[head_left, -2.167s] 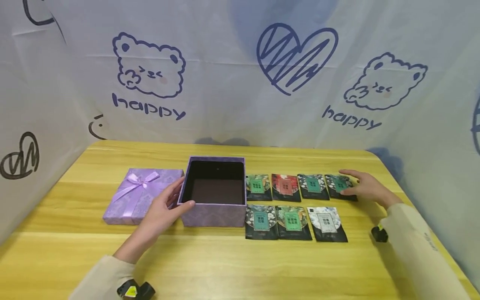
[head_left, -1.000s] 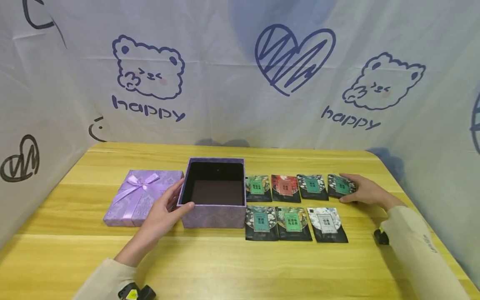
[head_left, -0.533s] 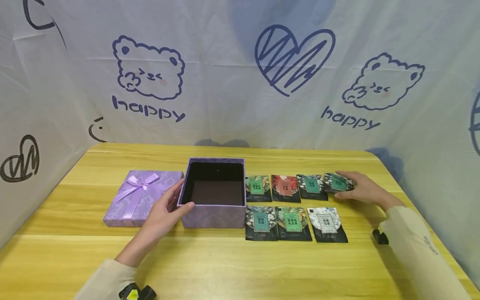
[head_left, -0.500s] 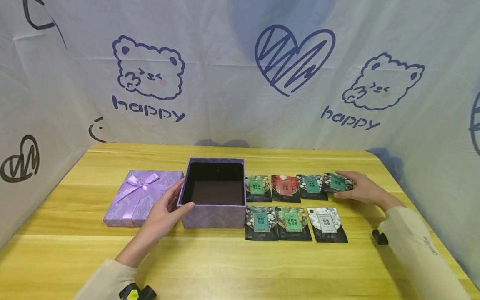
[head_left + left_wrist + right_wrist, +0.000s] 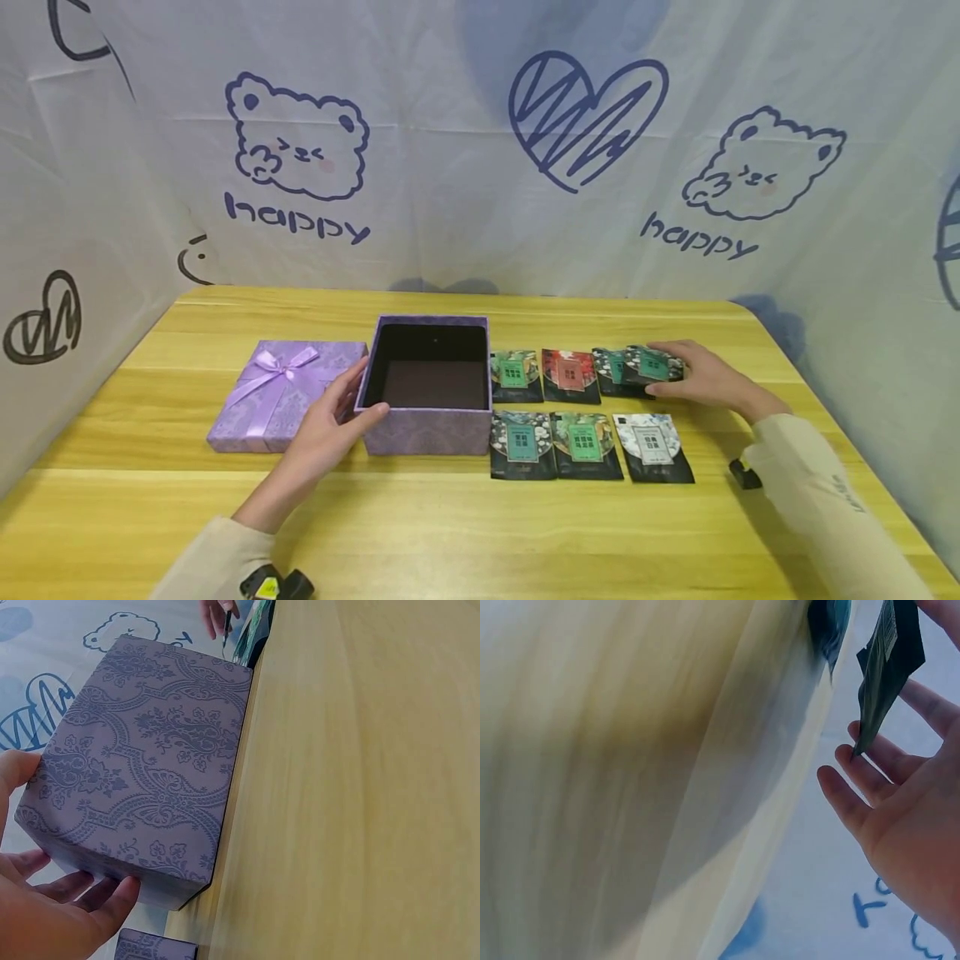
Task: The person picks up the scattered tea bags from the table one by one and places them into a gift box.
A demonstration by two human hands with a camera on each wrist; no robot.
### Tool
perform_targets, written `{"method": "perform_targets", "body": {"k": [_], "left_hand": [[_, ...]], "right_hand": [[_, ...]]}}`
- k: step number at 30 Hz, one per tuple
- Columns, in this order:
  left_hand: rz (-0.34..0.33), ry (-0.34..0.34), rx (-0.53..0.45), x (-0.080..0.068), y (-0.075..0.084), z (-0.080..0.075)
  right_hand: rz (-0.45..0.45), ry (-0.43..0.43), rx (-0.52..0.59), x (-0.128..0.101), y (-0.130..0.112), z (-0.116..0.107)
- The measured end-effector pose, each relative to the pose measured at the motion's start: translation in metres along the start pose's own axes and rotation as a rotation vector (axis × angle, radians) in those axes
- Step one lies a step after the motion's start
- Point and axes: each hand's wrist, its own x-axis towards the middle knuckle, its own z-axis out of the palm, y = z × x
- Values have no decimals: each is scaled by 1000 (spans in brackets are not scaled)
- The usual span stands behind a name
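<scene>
My left hand (image 5: 330, 421) steadies the open purple gift box (image 5: 427, 433) at its near left corner, thumb at the rim and fingers along the side wall. In the left wrist view, the patterned box (image 5: 150, 757) shows the fingers against its wall. My right hand (image 5: 705, 375) pinches a dark tea sachet (image 5: 651, 364) with a green label by its right edge. This sachet overlaps a similar sachet (image 5: 606, 367) in the back row. In the right wrist view, the held sachet (image 5: 889, 667) hangs above the tabletop, between thumb and fingers.
The box lid (image 5: 292, 396) with a ribbon bow lies left of the box. Right of it are a green sachet (image 5: 516, 377) and a red sachet (image 5: 570, 375), with several more in front, including a white one (image 5: 654, 448). A printed cloth (image 5: 442, 208) hangs behind.
My right hand has taken hold of the rightmost back-row sachet, lifted it and carried it left, over its neighbour. The left hand and the box have stayed in place.
</scene>
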Motion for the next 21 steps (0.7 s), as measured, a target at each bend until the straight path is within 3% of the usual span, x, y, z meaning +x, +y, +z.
{"method": "perform_targets", "body": {"k": [21], "left_hand": [[11,3,7,1,-3,1]], "right_hand": [[-150,66,-178,9,-52,18]]}}
